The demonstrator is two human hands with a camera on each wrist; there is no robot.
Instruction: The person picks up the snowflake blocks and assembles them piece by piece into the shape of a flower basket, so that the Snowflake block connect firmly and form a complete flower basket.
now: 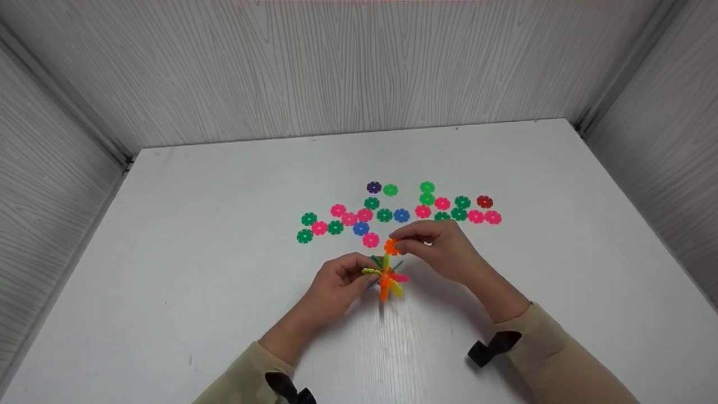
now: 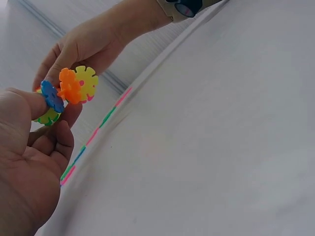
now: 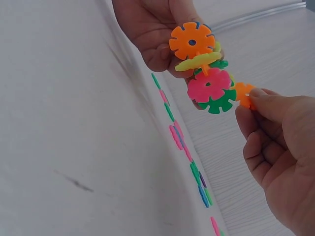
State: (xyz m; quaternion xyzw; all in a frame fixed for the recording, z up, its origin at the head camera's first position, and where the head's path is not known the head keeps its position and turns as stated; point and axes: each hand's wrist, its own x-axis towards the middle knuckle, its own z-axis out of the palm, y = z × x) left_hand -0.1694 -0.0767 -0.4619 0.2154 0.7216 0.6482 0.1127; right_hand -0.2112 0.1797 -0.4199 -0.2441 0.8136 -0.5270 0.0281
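My left hand (image 1: 338,286) grips a cluster of interlocked snowflake discs (image 1: 386,276), coloured orange, yellow, pink, green and blue. In the left wrist view, the left thumb presses by a blue disc (image 2: 52,96) of that cluster. An orange snowflake disc (image 1: 391,246) is pinched between thumb and fingers of my right hand (image 1: 443,247), just above the cluster. From the right wrist view, this orange disc (image 3: 243,93) sits beside the cluster's green disc (image 3: 219,102) and pink disc (image 3: 209,84); whether it touches or is slotted in cannot be told.
Several loose snowflake discs lie flat on the white table (image 1: 224,224) beyond the hands, among them a purple disc (image 1: 374,187), a dark red disc (image 1: 484,201) and a green disc (image 1: 304,235). Grey wood-grain panels (image 1: 359,67) stand behind the table and at both sides.
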